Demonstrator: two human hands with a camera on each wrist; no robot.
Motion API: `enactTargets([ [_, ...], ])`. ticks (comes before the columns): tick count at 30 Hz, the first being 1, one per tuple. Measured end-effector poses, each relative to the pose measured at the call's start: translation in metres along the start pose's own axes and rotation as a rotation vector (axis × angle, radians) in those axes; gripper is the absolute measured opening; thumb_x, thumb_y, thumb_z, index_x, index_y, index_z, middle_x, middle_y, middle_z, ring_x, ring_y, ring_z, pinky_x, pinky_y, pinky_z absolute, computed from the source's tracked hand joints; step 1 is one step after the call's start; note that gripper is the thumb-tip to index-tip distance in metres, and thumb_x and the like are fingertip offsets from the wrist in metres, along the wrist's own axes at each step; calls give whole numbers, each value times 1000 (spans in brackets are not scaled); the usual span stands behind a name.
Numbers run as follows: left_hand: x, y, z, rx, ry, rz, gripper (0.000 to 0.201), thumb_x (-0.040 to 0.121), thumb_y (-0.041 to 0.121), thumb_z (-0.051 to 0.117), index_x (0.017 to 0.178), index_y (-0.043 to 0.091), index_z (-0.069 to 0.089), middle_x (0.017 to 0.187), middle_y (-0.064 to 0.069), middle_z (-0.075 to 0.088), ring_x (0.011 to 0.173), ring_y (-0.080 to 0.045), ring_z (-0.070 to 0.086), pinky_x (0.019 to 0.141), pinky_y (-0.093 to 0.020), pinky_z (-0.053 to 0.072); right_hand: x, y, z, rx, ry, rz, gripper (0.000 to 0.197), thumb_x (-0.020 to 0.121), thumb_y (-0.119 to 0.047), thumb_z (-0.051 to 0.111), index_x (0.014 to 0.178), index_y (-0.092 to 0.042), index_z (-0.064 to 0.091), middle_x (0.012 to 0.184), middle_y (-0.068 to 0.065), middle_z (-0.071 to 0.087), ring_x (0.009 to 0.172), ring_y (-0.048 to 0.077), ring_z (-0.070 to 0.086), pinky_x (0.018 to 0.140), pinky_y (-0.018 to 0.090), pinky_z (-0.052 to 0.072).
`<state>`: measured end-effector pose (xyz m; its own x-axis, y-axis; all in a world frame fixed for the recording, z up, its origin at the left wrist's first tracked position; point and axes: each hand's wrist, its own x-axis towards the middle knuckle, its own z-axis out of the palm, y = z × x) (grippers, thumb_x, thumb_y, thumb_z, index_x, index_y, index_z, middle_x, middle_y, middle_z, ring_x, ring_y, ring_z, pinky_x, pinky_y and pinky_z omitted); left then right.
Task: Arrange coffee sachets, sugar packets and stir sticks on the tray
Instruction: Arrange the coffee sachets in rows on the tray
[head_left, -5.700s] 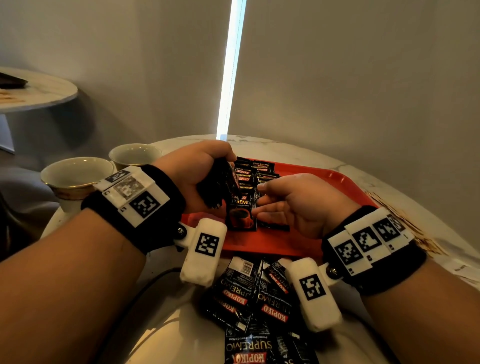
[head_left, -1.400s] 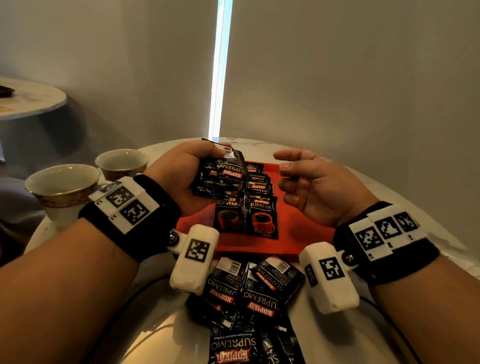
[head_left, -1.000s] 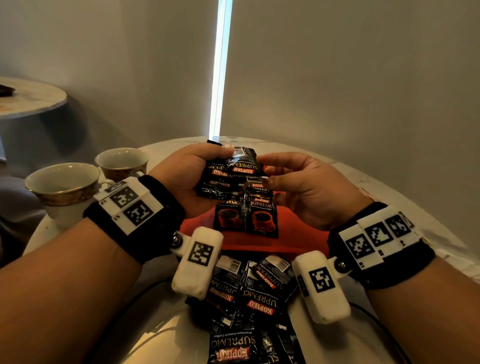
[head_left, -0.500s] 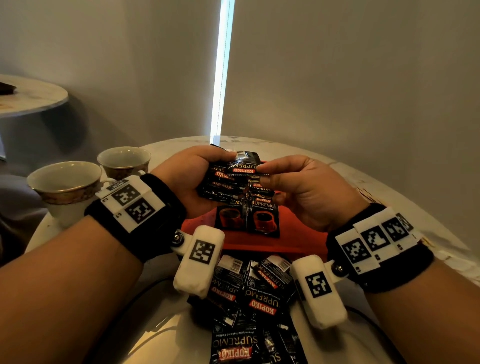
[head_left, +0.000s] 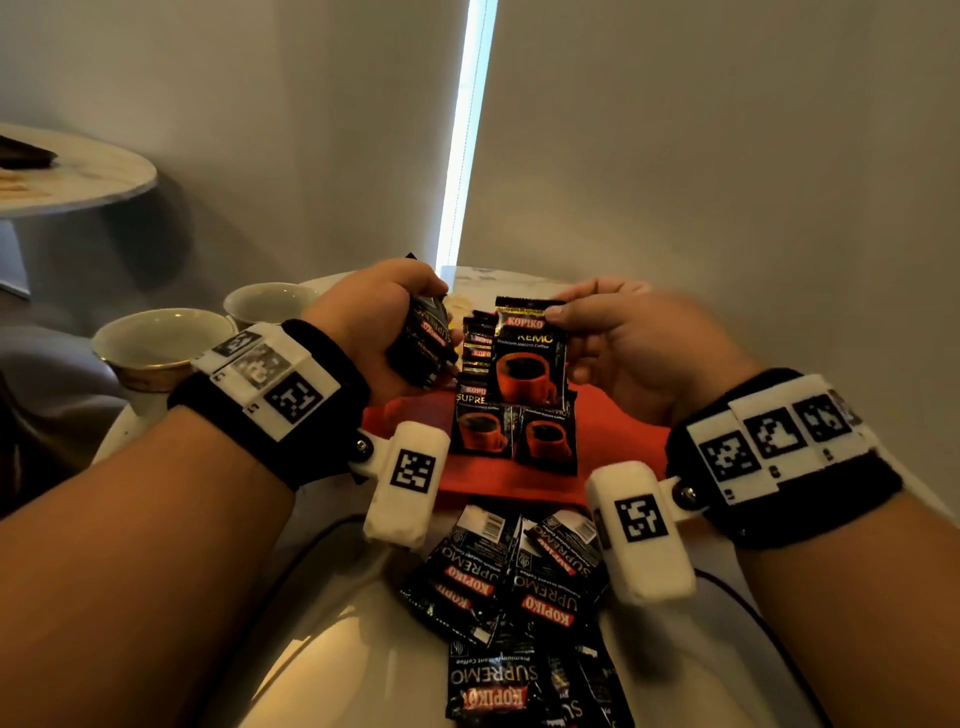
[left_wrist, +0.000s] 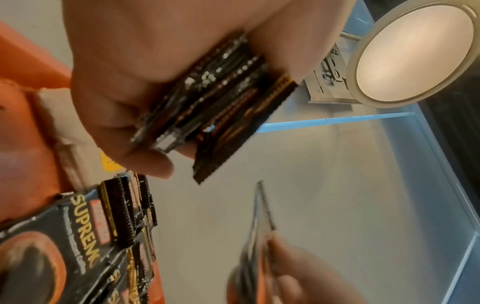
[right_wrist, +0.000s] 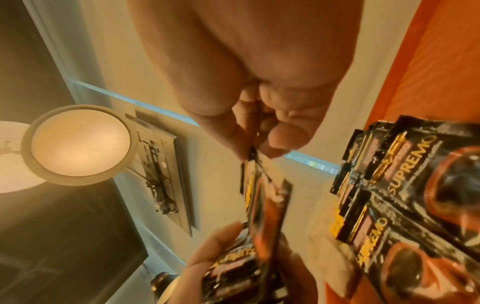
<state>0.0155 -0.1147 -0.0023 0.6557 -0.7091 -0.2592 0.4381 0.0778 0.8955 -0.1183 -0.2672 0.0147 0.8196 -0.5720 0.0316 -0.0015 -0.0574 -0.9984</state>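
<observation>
Two cups (head_left: 161, 338) on marble table (head_left: 332, 623); grey walls (head_left: 727, 156).

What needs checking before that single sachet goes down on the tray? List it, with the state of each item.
1. Right hand pinches one sachet by its top corner: ok.
2. Left hand grips the remaining stack: ok.
3. Held sachet faces print-up like the rows on the tray: ok.
4. Bare tray beside the laid rows: ok, red surface shows to their right.
5. Loose pile lies off the tray: ok.
6. Sugar packets, stir sticks: cannot tell, none visible.
</observation>
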Motion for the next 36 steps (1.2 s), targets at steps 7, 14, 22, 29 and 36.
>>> enactTargets([
  [7, -8, 4, -4, 127, -17, -86, 9, 94, 20, 51, 99, 13, 55, 77, -6, 58, 75, -21, 59, 70, -57, 58, 5, 21, 8, -205, -24, 195, 16, 88, 6, 63, 85, -9, 64, 67, 6, 64, 44, 11, 48, 35, 19, 29],
  [14, -12, 2, 3, 184, -11, -92, 28, 97, 18, 49, 122, 5, 54, 71, -12, 65, 57, -24, 69, 40, -48, 53, 5, 27, 11, -169, -68, 271, 14, 91, 10, 60, 95, -2, 66, 73, 9, 66, 51, 13, 63, 43, 21, 51],
  [22, -8, -4, 6, 229, -32, -96, 17, 95, 18, 48, 105, 7, 56, 63, -11, 63, 66, -24, 63, 59, -44, 59, 6, 31, 9, -161, -50, 282, 13, 90, 10, 62, 94, -1, 68, 86, 16, 68, 63, 19, 71, 51, 24, 57],
  [29, -2, -7, 3, 214, -29, -110, 26, 93, 21, 52, 116, 9, 54, 82, -13, 63, 77, -29, 65, 76, -55, 55, 3, 30, 13, -140, -53, 294, 14, 91, 10, 61, 100, 1, 67, 95, 20, 70, 73, 24, 75, 57, 27, 61],
  [36, -2, -8, 4, 210, -33, -102, 23, 93, 18, 50, 113, 8, 55, 79, -13, 62, 68, -27, 66, 58, -47, 56, 2, 30, 15, -137, -46, 281, 17, 92, 7, 62, 108, 3, 65, 101, 21, 69, 73, 26, 75, 62, 30, 63],
])
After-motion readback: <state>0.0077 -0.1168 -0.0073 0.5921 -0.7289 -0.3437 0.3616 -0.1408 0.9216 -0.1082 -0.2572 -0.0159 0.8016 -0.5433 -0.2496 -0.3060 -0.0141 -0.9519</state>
